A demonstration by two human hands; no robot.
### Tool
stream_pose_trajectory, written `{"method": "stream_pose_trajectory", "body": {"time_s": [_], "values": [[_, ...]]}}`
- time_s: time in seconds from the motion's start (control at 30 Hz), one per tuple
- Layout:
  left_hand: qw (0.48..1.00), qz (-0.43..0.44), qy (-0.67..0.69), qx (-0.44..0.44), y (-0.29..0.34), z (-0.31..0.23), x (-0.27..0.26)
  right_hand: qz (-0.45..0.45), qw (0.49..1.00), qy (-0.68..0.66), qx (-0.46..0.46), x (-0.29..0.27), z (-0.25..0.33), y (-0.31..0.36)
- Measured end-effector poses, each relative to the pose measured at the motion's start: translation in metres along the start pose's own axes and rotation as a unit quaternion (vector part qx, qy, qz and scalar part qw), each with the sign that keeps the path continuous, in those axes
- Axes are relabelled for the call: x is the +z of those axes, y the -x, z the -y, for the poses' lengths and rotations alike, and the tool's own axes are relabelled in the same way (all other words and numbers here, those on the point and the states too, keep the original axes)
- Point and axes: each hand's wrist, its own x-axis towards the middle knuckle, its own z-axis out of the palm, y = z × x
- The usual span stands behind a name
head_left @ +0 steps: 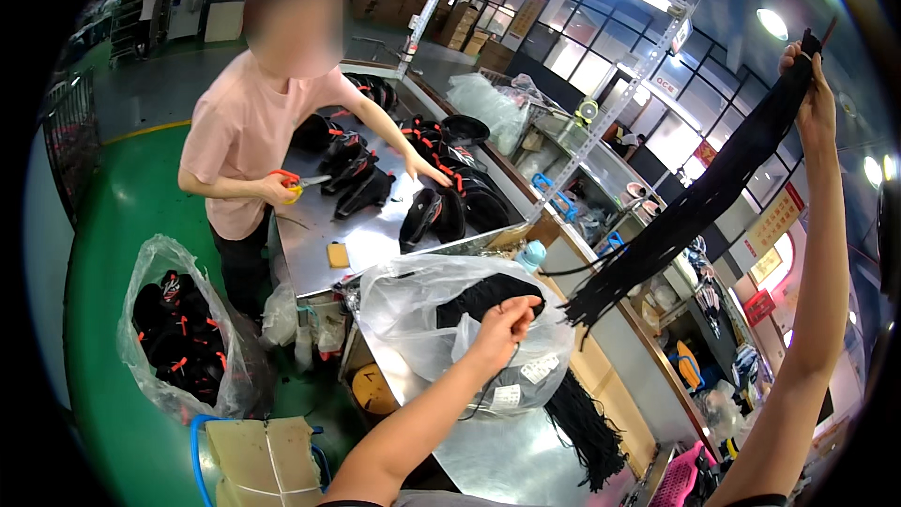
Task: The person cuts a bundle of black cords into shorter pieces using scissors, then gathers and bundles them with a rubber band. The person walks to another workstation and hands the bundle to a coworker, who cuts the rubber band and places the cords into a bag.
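Note:
My right hand (813, 84) is raised high at the upper right, closed around the top of a long bundle of black cords (690, 211) that hangs down and to the left, its loose ends splaying above the table. My left hand (507, 317) reaches forward and pinches the rim of a clear plastic bag (413, 305) on the steel table (507, 455). More black cords fill that bag, and another bunch (587, 432) drapes over the table's right edge.
Across the table a person in a pink shirt (246, 122) holds orange-handled scissors (293, 183) among several black shoe parts (432, 207). A clear sack of black pieces (178, 329) stands on the green floor. Cardboard stack (267, 460) at lower left; shelving at right.

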Motion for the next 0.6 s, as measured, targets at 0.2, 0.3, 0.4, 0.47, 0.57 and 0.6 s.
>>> {"method": "stream_pose_trajectory", "body": {"time_s": [0.2, 0.3, 0.4, 0.47, 0.57, 0.6], "values": [[0.995, -0.069, -0.013, 0.073, 0.020, -0.015, -0.010, -0.011, 1.000, 0.014, -0.004, -0.006, -0.001, 0.009], [0.990, -0.061, -0.073, 0.103, 0.027, -0.039, 0.004, 0.012, 1.000, -0.001, 0.011, -0.001, -0.005, 0.005], [0.960, -0.006, -0.222, 0.172, 0.025, -0.067, 0.042, 0.003, 1.000, -0.003, 0.002, 0.012, -0.013, 0.002], [0.901, 0.100, -0.356, 0.226, 0.018, -0.094, 0.067, 0.042, 0.999, -0.033, -0.007, 0.022, -0.026, -0.007], [0.824, 0.166, -0.480, 0.250, -0.009, -0.116, 0.113, 0.023, 0.999, -0.022, -0.011, 0.027, -0.024, -0.012], [0.786, 0.173, -0.531, 0.265, -0.021, -0.116, 0.124, 0.016, 1.000, -0.021, -0.009, 0.028, -0.024, -0.016]]}}
